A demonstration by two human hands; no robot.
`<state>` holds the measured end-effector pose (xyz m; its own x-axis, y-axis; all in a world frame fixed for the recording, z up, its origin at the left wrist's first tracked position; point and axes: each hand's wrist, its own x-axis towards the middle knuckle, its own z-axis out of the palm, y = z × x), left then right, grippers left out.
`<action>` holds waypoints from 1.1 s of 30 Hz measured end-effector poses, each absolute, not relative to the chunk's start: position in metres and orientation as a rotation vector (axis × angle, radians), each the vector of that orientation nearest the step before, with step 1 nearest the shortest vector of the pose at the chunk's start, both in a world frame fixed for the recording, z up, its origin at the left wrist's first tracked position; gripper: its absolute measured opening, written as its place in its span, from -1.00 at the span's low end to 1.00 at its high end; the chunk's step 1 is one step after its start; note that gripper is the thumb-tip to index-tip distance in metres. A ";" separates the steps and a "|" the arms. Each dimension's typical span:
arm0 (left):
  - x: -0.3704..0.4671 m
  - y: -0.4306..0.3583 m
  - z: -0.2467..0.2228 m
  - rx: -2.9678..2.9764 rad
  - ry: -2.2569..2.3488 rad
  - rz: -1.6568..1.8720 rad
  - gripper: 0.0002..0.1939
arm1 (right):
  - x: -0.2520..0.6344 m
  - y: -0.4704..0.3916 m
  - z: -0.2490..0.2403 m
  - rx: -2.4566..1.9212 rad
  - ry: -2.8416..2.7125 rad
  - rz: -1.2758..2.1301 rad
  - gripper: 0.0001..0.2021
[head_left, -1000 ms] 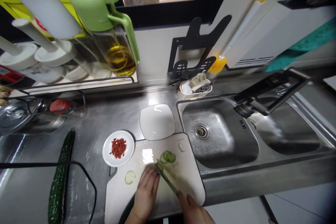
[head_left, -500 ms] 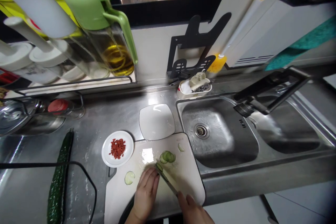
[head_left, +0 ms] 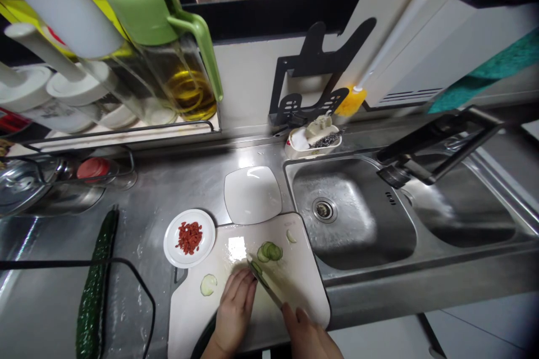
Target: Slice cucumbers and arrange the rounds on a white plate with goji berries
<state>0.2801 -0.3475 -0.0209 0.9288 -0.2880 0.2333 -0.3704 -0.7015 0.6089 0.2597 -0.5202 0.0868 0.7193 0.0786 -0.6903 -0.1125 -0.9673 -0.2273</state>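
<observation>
On the white cutting board (head_left: 295, 286), my right hand (head_left: 307, 334) is wrapped round the handle of a knife (head_left: 269, 291), its blade slanting up to the left. My left hand (head_left: 236, 300) is closed over a cucumber (head_left: 205, 336), mostly hidden under the hand and forearm, with its fingertips beside the blade. A cut slice (head_left: 256, 266) rests against the blade. Several overlapping slices (head_left: 269, 251) lie just beyond the knife tip. One round slice (head_left: 208, 285) sits to the left, and a small piece (head_left: 290, 236) lies near the board's upper right.
A plate of red berries (head_left: 185, 261) overlaps the board's upper left. Behind the board is a square white plate (head_left: 252, 196). A whole cucumber (head_left: 95, 291) and a black cable (head_left: 138, 277) are at left; a sink (head_left: 353, 224) with a black faucet (head_left: 421, 146) is at right.
The knife and my right hand have shifted slightly to the left, close by my left fingertips. The whole view has moved a little; the slices lie as before.
</observation>
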 end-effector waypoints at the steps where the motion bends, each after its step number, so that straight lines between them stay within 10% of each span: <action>1: 0.280 -0.347 -0.020 2.393 -0.463 0.155 -0.76 | 0.260 -0.520 0.088 -2.678 0.025 1.097 -0.37; 33: 0.281 -0.348 -0.019 2.413 -0.473 0.154 -0.75 | 0.266 -0.510 0.055 -2.701 -0.025 1.046 -0.37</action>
